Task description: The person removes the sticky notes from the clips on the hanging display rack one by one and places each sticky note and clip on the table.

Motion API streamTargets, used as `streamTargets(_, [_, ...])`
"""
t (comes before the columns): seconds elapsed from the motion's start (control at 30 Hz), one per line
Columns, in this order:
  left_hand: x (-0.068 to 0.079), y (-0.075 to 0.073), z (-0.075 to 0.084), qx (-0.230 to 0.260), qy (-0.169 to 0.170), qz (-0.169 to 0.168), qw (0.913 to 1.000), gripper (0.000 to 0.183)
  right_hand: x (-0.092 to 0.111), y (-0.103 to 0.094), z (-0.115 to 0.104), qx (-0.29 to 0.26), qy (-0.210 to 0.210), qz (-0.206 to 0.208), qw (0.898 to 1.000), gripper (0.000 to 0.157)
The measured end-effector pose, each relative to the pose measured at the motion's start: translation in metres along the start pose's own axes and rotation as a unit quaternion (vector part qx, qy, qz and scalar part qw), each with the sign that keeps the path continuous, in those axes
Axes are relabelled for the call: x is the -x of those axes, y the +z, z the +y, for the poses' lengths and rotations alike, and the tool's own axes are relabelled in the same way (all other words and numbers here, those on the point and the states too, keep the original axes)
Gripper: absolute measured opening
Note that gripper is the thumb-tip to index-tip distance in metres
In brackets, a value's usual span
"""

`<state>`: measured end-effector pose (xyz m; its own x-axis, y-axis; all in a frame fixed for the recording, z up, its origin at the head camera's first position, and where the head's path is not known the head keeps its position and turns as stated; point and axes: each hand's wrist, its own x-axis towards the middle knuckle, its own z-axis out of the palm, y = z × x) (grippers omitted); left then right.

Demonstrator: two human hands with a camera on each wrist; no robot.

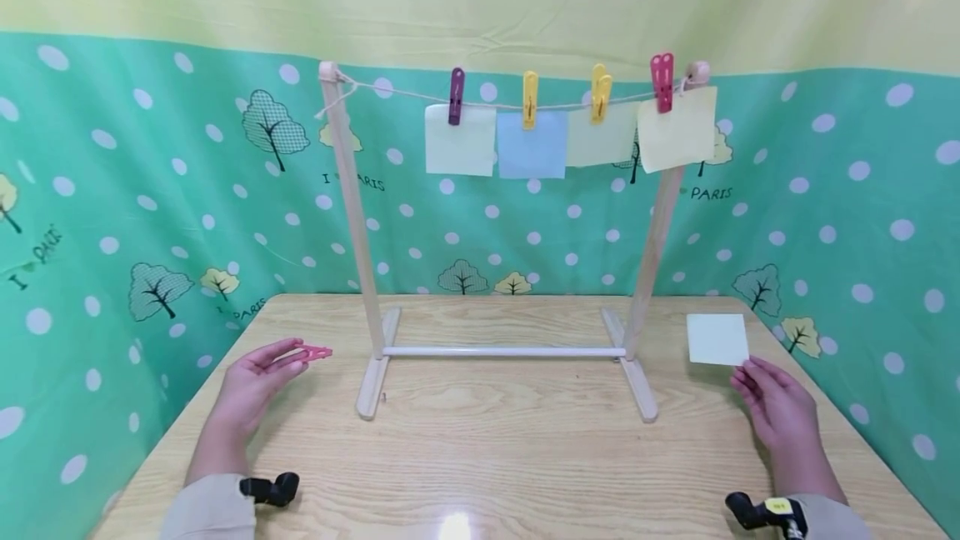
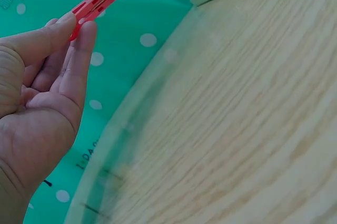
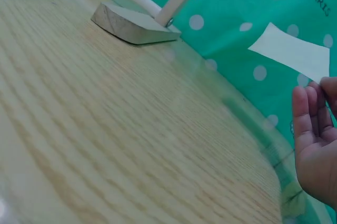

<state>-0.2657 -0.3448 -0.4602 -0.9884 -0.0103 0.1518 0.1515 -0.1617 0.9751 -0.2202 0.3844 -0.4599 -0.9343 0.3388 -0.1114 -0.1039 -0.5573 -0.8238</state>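
Between thumb and fingers, my left hand (image 1: 251,386) pinches a pink-red clothespin (image 1: 317,352) above the table's left side. The left wrist view shows the same clothespin (image 2: 100,6) pointing up and away from the fingertips. At the right, my right hand (image 1: 780,407) holds a small pale sheet of paper (image 1: 717,338) by its lower right corner. That sheet (image 3: 295,50) looks slightly bent in the right wrist view. Beyond both hands, a string (image 1: 405,92) carries a white sheet (image 1: 460,144), a blue sheet (image 1: 532,148), a pale green sheet (image 1: 603,138) and a cream sheet (image 1: 677,136), all pinned by clothespins.
A wooden stand with a left post (image 1: 352,207), a right post (image 1: 654,248) and a white crossbar (image 1: 502,352) holds the string. Its feet rest on the wood-grain table (image 1: 480,440). A green dotted curtain (image 1: 480,223) surrounds the table's back and sides.
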Motion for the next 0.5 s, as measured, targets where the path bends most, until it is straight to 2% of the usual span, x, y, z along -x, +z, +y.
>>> streamTargets(0.1, [-0.006, -0.004, -0.008, -0.012, -0.011, -0.004, 0.9999, 0.046, -0.003, -0.001, 0.002, 0.012, 0.008, 0.011, 1.000, 0.012])
streamTargets(0.3, [-0.013, -0.006, -0.018, -0.041, -0.067, 0.005, 0.9969, 0.046, -0.007, -0.004, 0.008, 0.024, 0.011, 0.030, 0.999, 0.011])
streamTargets(0.43, [-0.019, -0.001, -0.024, -0.059, -0.088, 0.012, 0.9943, 0.047, -0.011, -0.007, 0.011, 0.044, 0.000, 0.040, 0.998, 0.010])
streamTargets(0.5, [-0.022, 0.002, -0.026, -0.089, -0.090, 0.009, 0.9918, 0.052, -0.013, -0.007, 0.012, 0.061, -0.002, 0.046, 0.997, 0.010])
